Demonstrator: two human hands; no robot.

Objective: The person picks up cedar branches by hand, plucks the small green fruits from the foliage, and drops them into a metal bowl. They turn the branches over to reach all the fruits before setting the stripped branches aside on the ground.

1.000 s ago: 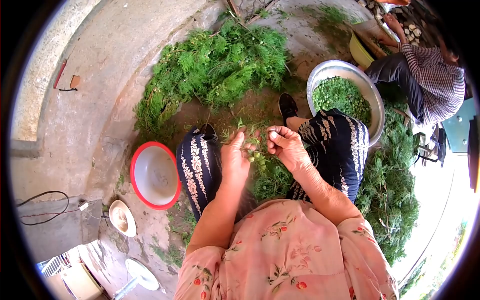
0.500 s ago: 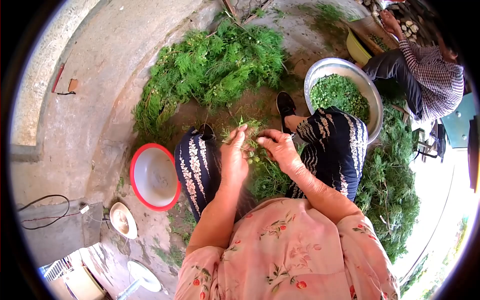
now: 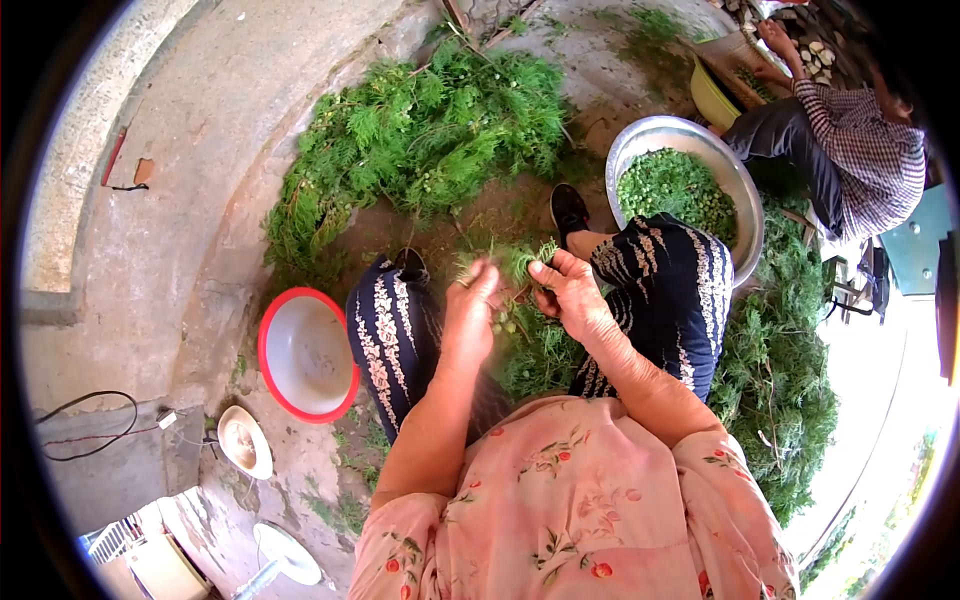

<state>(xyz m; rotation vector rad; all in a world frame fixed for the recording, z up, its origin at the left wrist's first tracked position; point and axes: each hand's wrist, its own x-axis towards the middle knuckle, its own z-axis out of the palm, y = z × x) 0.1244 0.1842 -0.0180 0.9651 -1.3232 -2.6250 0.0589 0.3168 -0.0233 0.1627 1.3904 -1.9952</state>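
Between my knees, a small green sprig point(image 3: 518, 262) is held up in front of me. My right hand point(image 3: 572, 295) pinches its right side with thumb and fingers. Closed on the sprig's left side, my left hand point(image 3: 471, 312) is slightly blurred at the fingertips. Small round green berries point(image 3: 505, 324) hang just below the fingers. Under them lie more green branches point(image 3: 540, 360). To the right of my knee stands a wide metal basin point(image 3: 748, 200) holding many green berries and bits of leaf.
A large heap of green branches point(image 3: 430, 130) lies ahead. A red-rimmed white basin point(image 3: 311, 355) stands left of my left knee. At the upper right a co-worker point(image 3: 865, 150) sits beside a yellow basin point(image 3: 712, 98). More cut branches point(image 3: 775, 390) lie at the right.
My right hand has moved slightly up and closer around the sprig, which now shows more between my hands. The co-worker's second hand now shows near the yellow basin.
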